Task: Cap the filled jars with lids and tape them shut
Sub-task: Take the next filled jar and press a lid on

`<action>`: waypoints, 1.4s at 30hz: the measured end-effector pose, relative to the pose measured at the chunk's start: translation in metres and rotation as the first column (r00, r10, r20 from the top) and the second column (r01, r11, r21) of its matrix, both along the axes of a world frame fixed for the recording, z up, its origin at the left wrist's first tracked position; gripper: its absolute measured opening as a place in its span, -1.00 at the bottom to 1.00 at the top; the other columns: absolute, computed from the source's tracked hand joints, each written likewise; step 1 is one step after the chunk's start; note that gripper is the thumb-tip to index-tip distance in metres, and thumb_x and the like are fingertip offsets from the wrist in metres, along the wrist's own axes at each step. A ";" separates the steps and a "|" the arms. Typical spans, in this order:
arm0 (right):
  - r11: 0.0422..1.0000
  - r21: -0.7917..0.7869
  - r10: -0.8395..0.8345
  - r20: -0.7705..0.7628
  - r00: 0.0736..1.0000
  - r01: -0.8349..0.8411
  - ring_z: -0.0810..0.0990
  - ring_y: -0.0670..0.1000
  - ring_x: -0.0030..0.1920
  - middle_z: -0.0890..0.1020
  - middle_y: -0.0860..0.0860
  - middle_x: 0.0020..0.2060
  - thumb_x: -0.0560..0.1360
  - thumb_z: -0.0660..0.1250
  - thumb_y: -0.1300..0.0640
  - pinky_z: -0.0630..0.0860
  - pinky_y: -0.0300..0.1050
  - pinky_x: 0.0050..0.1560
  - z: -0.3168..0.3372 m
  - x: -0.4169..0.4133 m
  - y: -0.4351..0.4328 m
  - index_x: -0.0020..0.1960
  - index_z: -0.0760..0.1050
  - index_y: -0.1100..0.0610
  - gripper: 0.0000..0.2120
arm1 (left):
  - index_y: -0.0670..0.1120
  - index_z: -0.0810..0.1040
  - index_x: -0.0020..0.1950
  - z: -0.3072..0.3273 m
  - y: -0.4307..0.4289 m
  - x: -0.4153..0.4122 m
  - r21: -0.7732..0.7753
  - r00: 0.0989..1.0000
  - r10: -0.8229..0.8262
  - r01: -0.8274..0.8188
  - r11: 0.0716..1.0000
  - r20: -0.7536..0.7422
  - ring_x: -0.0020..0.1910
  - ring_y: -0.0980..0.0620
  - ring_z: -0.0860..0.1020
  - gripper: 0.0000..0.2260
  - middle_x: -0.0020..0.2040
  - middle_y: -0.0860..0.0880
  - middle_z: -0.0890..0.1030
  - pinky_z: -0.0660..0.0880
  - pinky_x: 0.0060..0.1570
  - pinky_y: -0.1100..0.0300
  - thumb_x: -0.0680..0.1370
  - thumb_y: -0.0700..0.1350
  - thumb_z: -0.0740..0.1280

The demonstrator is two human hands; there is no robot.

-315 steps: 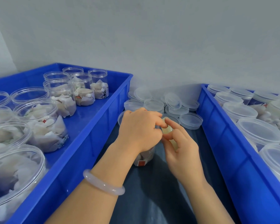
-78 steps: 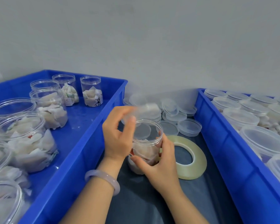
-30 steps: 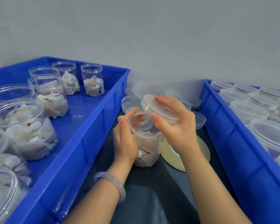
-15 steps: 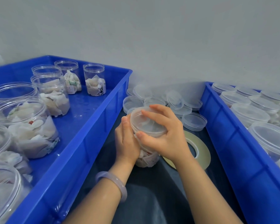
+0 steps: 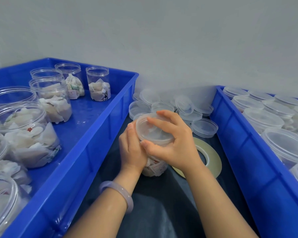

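A clear plastic jar [image 5: 154, 168] filled with white sachets stands on the dark surface between two blue crates. My left hand [image 5: 132, 148] grips its side. A translucent lid [image 5: 152, 130] sits on the jar's mouth, and my right hand [image 5: 173, 141] holds that lid, with fingers over the top and the thumb on its rim. A roll of clear tape [image 5: 209, 156] lies flat just right of the jar, partly hidden by my right hand.
The left blue crate [image 5: 93, 143] holds several open filled jars [image 5: 98, 83]. The right blue crate [image 5: 244, 150] holds several capped jars [image 5: 263, 119]. A pile of loose lids [image 5: 184, 105] lies against the wall behind the jar.
My right hand has brought the lid from above the jar's mouth down onto it. My left hand has stayed on the jar's side.
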State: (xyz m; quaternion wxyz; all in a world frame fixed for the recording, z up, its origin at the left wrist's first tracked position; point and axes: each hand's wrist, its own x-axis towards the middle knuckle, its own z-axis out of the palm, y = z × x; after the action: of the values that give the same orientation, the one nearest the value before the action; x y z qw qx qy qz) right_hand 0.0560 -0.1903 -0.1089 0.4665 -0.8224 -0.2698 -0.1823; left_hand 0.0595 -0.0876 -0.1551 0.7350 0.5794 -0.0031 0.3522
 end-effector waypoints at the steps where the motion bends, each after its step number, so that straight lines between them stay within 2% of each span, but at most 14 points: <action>1: 1.000 -0.007 -0.001 0.007 1.000 0.001 0.48 -0.10 0.19 0.50 0.05 0.21 0.18 0.51 -0.01 0.35 -0.39 0.23 0.000 0.000 0.000 0.12 0.63 0.10 -0.48 | -0.19 0.56 -0.15 -0.001 0.000 0.001 0.001 1.000 0.001 -0.001 1.000 -0.004 -0.25 0.11 0.57 -0.61 -0.28 -0.01 0.61 0.49 -0.20 0.27 0.53 0.04 0.07; 5: 1.000 -0.011 0.014 0.007 1.000 -0.014 0.48 -0.10 0.20 0.49 0.07 0.22 0.18 0.51 -0.01 0.35 -0.36 0.24 0.001 0.000 -0.002 0.13 0.62 0.11 -0.47 | -0.14 0.57 -0.11 -0.003 0.002 0.002 0.044 0.998 0.067 -0.066 0.997 -0.015 -0.24 0.24 0.57 -0.69 -0.25 0.09 0.60 0.47 -0.18 0.35 0.54 -0.11 0.03; 8: 1.000 0.004 0.020 0.006 1.000 -0.020 0.48 -0.08 0.22 0.49 0.08 0.22 0.20 0.51 -0.01 0.37 -0.31 0.26 0.000 -0.001 -0.002 0.14 0.62 0.12 -0.47 | -0.14 0.57 -0.14 -0.002 0.001 0.002 0.016 0.998 0.054 -0.053 0.998 -0.033 -0.26 0.21 0.56 -0.67 -0.29 0.10 0.61 0.47 -0.19 0.33 0.53 -0.09 0.03; 11: 1.000 0.002 0.031 -0.009 0.999 -0.031 0.46 -0.09 0.25 0.47 0.08 0.23 0.22 0.50 -0.03 0.34 -0.33 0.27 0.000 -0.002 -0.003 0.16 0.61 0.13 -0.46 | -0.04 0.56 -0.22 -0.002 0.000 0.002 -0.011 0.998 0.050 -0.051 0.999 -0.043 -0.30 0.22 0.55 -0.68 -0.37 0.12 0.61 0.47 -0.23 0.34 0.53 -0.07 0.04; 15: 0.997 0.068 0.034 0.009 0.999 -0.034 0.46 -0.03 0.26 0.46 -0.08 0.14 0.29 0.44 -0.09 0.31 -0.39 0.25 -0.003 -0.004 -0.001 0.15 0.60 0.18 -0.48 | -0.09 0.57 -0.18 -0.002 0.000 0.001 -0.005 1.000 0.015 -0.016 1.000 -0.021 -0.25 0.09 0.59 -0.61 -0.30 0.04 0.62 0.49 -0.18 0.25 0.58 -0.01 0.00; 19: 0.992 0.117 -0.056 0.030 0.998 0.052 0.47 -0.12 0.18 0.50 0.10 0.17 0.29 0.45 0.01 0.31 -0.46 0.17 -0.007 -0.006 0.007 0.10 0.62 0.17 -0.57 | -0.07 0.55 -0.20 0.000 0.000 0.000 0.001 1.000 -0.013 0.013 1.000 0.004 -0.28 0.14 0.57 -0.61 -0.35 0.08 0.61 0.48 -0.19 0.28 0.58 -0.03 -0.02; 23: 0.998 0.051 -0.038 -0.045 0.998 0.040 0.46 -0.15 0.18 0.49 0.02 0.16 0.27 0.46 -0.05 0.30 -0.47 0.15 0.002 -0.008 0.004 0.10 0.63 0.09 -0.56 | -0.07 0.57 -0.17 -0.002 0.001 0.000 0.005 1.000 -0.011 0.011 1.000 0.014 -0.26 0.16 0.58 -0.60 -0.33 0.08 0.63 0.48 -0.18 0.31 0.59 -0.02 -0.03; 27: 0.979 -0.196 -0.077 -0.092 0.993 0.057 0.44 -0.18 0.20 0.49 -0.18 0.09 0.17 0.40 -0.37 0.37 -0.23 0.13 0.018 -0.007 -0.003 0.06 0.59 -0.10 -0.45 | -0.15 0.61 -0.12 -0.002 0.001 0.002 -0.036 0.999 -0.043 0.042 0.998 -0.015 -0.19 0.08 0.62 -0.55 -0.24 0.01 0.66 0.49 -0.13 0.25 0.58 0.01 -0.02; 28: 0.970 -0.228 -0.105 -0.076 0.992 0.085 0.42 -0.16 0.22 0.48 -0.19 0.10 0.16 0.40 -0.36 0.36 -0.23 0.13 0.018 -0.008 -0.001 0.06 0.58 -0.09 -0.44 | -0.18 0.61 -0.12 -0.002 0.001 0.002 -0.055 0.999 -0.044 0.043 0.998 -0.017 -0.20 0.07 0.62 -0.55 -0.24 -0.02 0.66 0.50 -0.12 0.23 0.57 0.01 -0.02; 31: 0.972 -0.197 -0.135 -0.033 0.990 0.126 0.39 -0.12 0.28 0.46 -0.13 0.11 0.26 0.51 -0.13 0.28 -0.36 0.11 0.013 -0.010 0.008 0.07 0.59 -0.01 -0.57 | -0.11 0.60 -0.19 -0.001 0.002 0.003 -0.082 0.999 -0.051 0.051 0.995 0.007 -0.25 0.12 0.60 -0.59 -0.30 0.03 0.65 0.51 -0.14 0.23 0.57 -0.01 0.00; 33: 0.977 -0.171 -0.135 -0.034 0.990 0.127 0.43 -0.15 0.19 0.43 -0.18 0.01 0.25 0.55 -0.04 0.25 -0.52 0.02 0.012 -0.009 0.009 0.04 0.61 0.03 -0.61 | -0.13 0.59 -0.17 -0.001 0.002 0.003 -0.042 0.998 -0.055 0.056 0.998 0.015 -0.23 0.07 0.59 -0.59 -0.26 -0.04 0.63 0.51 -0.12 0.19 0.58 -0.02 -0.01; 36: 0.979 -0.168 -0.129 -0.067 0.989 0.116 0.43 -0.25 0.04 0.42 -0.24 -0.06 0.22 0.54 -0.05 0.27 -0.57 -0.02 0.017 -0.006 0.007 0.00 0.61 0.01 -0.62 | -0.16 0.57 -0.16 -0.001 0.003 0.004 -0.024 0.999 -0.040 0.041 0.999 0.006 -0.22 0.03 0.57 -0.59 -0.24 -0.10 0.61 0.50 -0.13 0.19 0.58 -0.02 -0.01; 39: 0.970 -0.222 -0.128 -0.114 0.985 0.101 0.43 -0.23 0.01 0.47 -0.23 -0.06 0.18 0.48 -0.13 0.35 -0.46 -0.04 0.025 -0.007 0.009 -0.03 0.59 -0.04 -0.62 | -0.15 0.56 -0.21 -0.001 0.003 0.002 0.003 1.000 -0.013 0.013 1.000 -0.006 -0.31 0.13 0.53 -0.59 -0.32 -0.02 0.59 0.47 -0.21 0.28 0.58 -0.02 0.00; 42: 0.949 -0.289 -0.170 -0.127 0.977 0.127 0.47 -0.13 0.01 0.53 -0.14 -0.02 0.17 0.36 -0.21 0.46 -0.16 0.03 0.031 -0.010 0.012 -0.04 0.55 -0.01 -0.57 | -0.09 0.55 -0.27 0.001 0.002 0.001 -0.020 1.000 0.010 -0.010 1.000 -0.024 -0.37 0.24 0.52 -0.60 -0.41 0.10 0.59 0.45 -0.28 0.37 0.57 -0.02 0.01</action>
State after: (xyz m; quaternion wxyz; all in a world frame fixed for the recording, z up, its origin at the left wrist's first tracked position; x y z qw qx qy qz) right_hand 0.0458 -0.1783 -0.0783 0.3496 -0.9094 -0.1942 -0.1146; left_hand 0.0601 -0.0855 -0.1541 0.7391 0.5761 0.0122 0.3489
